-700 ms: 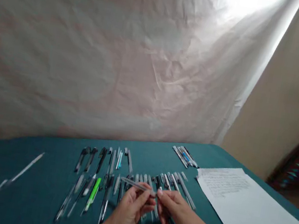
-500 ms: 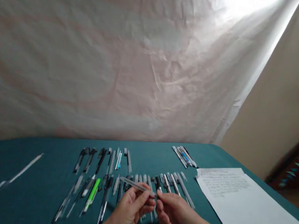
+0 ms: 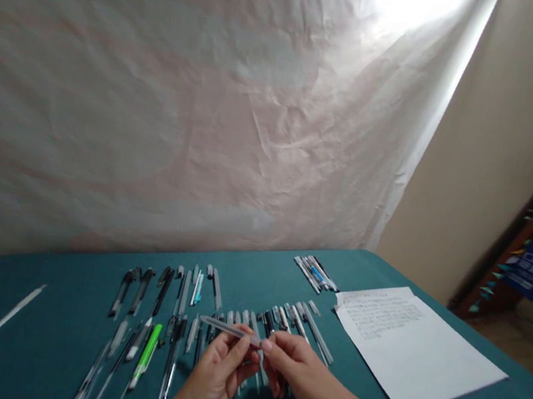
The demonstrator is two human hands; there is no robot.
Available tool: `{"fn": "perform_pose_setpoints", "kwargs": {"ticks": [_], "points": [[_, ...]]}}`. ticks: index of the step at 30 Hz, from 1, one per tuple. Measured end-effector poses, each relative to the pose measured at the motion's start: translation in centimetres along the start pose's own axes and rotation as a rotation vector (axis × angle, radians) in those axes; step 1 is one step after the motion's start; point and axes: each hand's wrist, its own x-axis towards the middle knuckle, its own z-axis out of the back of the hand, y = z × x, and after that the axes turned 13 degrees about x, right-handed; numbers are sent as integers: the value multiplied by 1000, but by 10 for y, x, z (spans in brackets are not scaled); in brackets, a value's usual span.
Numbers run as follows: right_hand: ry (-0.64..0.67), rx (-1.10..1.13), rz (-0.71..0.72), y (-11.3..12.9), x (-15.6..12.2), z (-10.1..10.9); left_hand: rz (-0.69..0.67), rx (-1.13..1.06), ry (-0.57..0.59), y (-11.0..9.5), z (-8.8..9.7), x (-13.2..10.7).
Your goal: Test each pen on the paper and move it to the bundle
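A translucent pen barrel (image 3: 226, 327) lies slantwise between the thumb and fingers of my left hand (image 3: 222, 371). Its left end sticks out past the fingertips. My right hand (image 3: 296, 364) pinches at the barrel's right end, thumb and forefinger pressed together; whether a small part sits between them is hidden. Just beyond both hands runs a row of pens and pen parts (image 3: 301, 319), partly covered by the fingers. To the left of my left hand lie a black-capped pen (image 3: 175, 347) and a bright green pen (image 3: 145, 356).
Several dark-capped pens (image 3: 163, 291) lie farther back on the teal cloth (image 3: 46, 340). A small bundle of pens (image 3: 315, 275) sits at the back right. White paper sheets (image 3: 413, 358) with handwriting cover the right side. A long thin white item (image 3: 8, 317) is at far left.
My right hand has closed in on the barrel's right end, its lower fingers now curled nearer the left hand. The view has swung slightly to the right, so the table items appear farther left.
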Motion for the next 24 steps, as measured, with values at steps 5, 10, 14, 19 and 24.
{"fn": "perform_pose_setpoints", "kwargs": {"ticks": [5, 10, 14, 19, 24], "points": [[-24, -1, 5, -1, -1, -6, -8, 18, 10, 0, 1, 1], [37, 55, -94, -3, 0, -4, 0, 26, 5, 0, -1, 2], [-63, -414, 145, 7, -1, 4, 46, 41, 32, -1, -4, 0], [16, -993, 430, 15, -5, 11, 103, 189, 166, 8, -6, -5], [200, -1310, 468, 13, -6, 8, 105, 456, 326, 19, -3, -4]]}}
